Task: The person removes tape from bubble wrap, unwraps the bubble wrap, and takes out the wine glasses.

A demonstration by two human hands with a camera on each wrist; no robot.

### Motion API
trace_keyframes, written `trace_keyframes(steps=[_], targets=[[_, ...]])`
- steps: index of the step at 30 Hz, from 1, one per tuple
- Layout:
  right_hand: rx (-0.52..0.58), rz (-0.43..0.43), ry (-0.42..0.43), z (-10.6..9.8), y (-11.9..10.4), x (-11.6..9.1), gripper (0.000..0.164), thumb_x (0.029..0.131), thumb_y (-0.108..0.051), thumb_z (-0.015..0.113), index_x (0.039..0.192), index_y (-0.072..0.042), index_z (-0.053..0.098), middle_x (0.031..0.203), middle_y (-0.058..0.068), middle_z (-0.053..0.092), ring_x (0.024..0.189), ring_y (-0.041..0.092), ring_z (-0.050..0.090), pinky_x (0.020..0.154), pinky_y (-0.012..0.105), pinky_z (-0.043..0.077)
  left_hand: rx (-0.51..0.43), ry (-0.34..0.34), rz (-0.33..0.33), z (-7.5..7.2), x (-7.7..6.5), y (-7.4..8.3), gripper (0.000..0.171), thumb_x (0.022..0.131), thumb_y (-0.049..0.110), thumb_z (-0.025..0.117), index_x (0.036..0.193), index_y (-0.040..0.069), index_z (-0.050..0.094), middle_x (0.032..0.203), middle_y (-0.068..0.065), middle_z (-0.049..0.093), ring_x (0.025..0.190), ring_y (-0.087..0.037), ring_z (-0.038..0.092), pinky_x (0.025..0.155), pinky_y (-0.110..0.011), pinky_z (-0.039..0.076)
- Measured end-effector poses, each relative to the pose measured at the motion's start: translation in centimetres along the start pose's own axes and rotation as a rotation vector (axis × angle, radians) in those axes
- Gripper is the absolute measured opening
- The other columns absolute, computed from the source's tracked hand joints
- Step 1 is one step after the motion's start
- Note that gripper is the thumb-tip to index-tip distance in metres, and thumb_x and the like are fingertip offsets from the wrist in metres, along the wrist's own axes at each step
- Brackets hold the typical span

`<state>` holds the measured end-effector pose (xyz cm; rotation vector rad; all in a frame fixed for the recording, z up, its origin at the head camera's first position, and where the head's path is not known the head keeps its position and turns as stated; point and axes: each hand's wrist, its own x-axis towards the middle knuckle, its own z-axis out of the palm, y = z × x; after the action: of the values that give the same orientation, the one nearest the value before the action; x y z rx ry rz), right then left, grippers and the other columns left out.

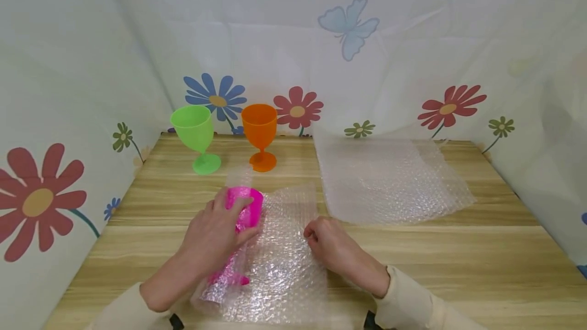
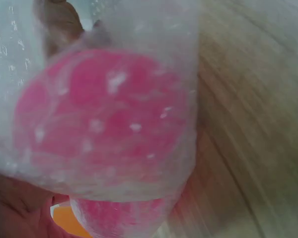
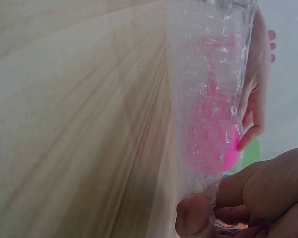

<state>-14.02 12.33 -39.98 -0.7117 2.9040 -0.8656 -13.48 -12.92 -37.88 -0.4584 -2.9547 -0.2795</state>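
A pink plastic goblet (image 1: 255,211) lies on a sheet of bubble wrap (image 1: 286,274), its bowl pointing away and its foot toward me. Part of the sheet is folded over the goblet from the left. My left hand (image 1: 211,236) grips the goblet's bowl through that fold, thumb and fingers around it. In the left wrist view, the pink plastic (image 2: 104,124) shows through the film. My right hand (image 1: 332,243) pinches the sheet's right edge between thumb and fingers. In the right wrist view, that edge is lifted, and the thumb (image 3: 193,215) presses against it.
A green goblet (image 1: 194,131) and an orange goblet (image 1: 260,129) stand upright at the back left of the wooden table (image 1: 440,269). Another bubble wrap sheet (image 1: 390,182) lies flat at the back right. Flowered cloth (image 1: 257,39) surrounds the table's back and sides.
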Motion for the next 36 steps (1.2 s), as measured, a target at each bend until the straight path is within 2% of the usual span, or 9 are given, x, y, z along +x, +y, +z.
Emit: trace_keyframes(steps=[3,6,10,13,18,23,27,29,36], targets=[[-0.005,-0.001,-0.01,0.2,0.3,0.1,0.015,0.076,0.008,0.057,0.081,-0.001,0.069,0.08,0.006,0.066,0.071,0.012,0.057,0.062,0.026,0.049,-0.034,0.008,0.002,-0.3,0.2,-0.2,0.073,0.076,0.054,0.068,0.134,0.017,0.044,0.134,-0.028,0.036,0.116,-0.046,0.04,0.093,-0.06,0.035],[-0.005,-0.002,-0.022,0.4,0.6,0.2,0.015,0.076,0.008,0.057,0.079,-0.001,0.068,0.077,0.005,0.065,0.068,0.011,0.055,0.06,0.024,0.048,-0.1,-0.01,-0.012,-0.6,0.4,-0.4,0.074,0.074,0.046,0.074,0.132,0.012,0.044,0.132,-0.028,0.037,0.119,-0.046,0.037,0.095,-0.059,0.034],[-0.003,0.003,-0.024,0.6,0.7,0.2,0.014,0.074,0.007,0.059,0.078,-0.002,0.068,0.075,0.004,0.064,0.066,0.011,0.054,0.059,0.024,0.047,-0.181,-0.057,-0.05,-1.2,0.3,-0.3,0.072,0.076,0.036,0.076,0.132,0.008,0.041,0.141,-0.034,0.022,0.123,-0.051,0.032,0.09,-0.061,0.036],[0.001,0.009,-0.028,0.5,0.7,0.3,0.013,0.075,0.006,0.06,0.08,-0.002,0.068,0.077,0.006,0.065,0.067,0.011,0.055,0.06,0.025,0.048,-0.203,-0.083,-0.074,-1.4,0.2,-0.3,0.071,0.078,0.033,0.075,0.135,0.01,0.039,0.146,-0.034,0.009,0.124,-0.055,0.028,0.087,-0.063,0.036],[0.002,0.014,-0.051,0.5,0.8,0.4,0.013,0.076,0.007,0.061,0.081,-0.001,0.069,0.079,0.006,0.066,0.068,0.011,0.056,0.06,0.024,0.048,-0.2,-0.111,-0.107,-1.3,-0.1,-0.5,0.074,0.08,0.035,0.072,0.143,0.02,0.036,0.149,-0.029,0.001,0.126,-0.054,0.024,0.085,-0.064,0.037],[-0.003,0.027,-0.062,0.6,1.0,0.6,0.012,0.078,0.006,0.061,0.083,-0.001,0.069,0.084,0.008,0.067,0.075,0.014,0.06,0.064,0.026,0.05,-0.188,-0.126,-0.147,-1.0,-0.4,-1.2,0.088,0.076,0.042,0.074,0.146,0.015,0.028,0.15,-0.026,-0.007,0.127,-0.052,0.023,0.077,-0.062,0.044],[-0.001,0.044,-0.067,0.6,1.1,0.6,0.012,0.079,0.006,0.061,0.085,-0.001,0.07,0.087,0.008,0.067,0.079,0.017,0.061,0.066,0.028,0.051,-0.215,-0.128,-0.189,-0.9,-0.6,-2.0,0.102,0.066,0.041,0.082,0.144,0.013,0.024,0.149,-0.025,-0.003,0.123,-0.049,0.027,0.067,-0.057,0.05],[0.0,0.047,-0.067,0.5,1.1,0.6,0.012,0.079,0.006,0.061,0.085,-0.001,0.069,0.086,0.008,0.067,0.08,0.017,0.061,0.066,0.028,0.051,-0.229,-0.117,-0.195,-0.8,-0.7,-2.4,0.105,0.062,0.038,0.085,0.143,0.011,0.023,0.148,-0.026,0.002,0.12,-0.049,0.029,0.067,-0.056,0.05],[0.015,0.051,-0.071,0.5,1.1,0.6,0.012,0.08,0.004,0.062,0.087,-0.001,0.07,0.088,0.008,0.068,0.082,0.017,0.062,0.068,0.027,0.051,-0.262,-0.066,-0.203,-1.0,-1.5,-3.4,0.102,0.065,0.032,0.084,0.141,0.001,0.023,0.135,-0.026,0.02,0.107,-0.043,0.039,0.07,-0.053,0.051]])
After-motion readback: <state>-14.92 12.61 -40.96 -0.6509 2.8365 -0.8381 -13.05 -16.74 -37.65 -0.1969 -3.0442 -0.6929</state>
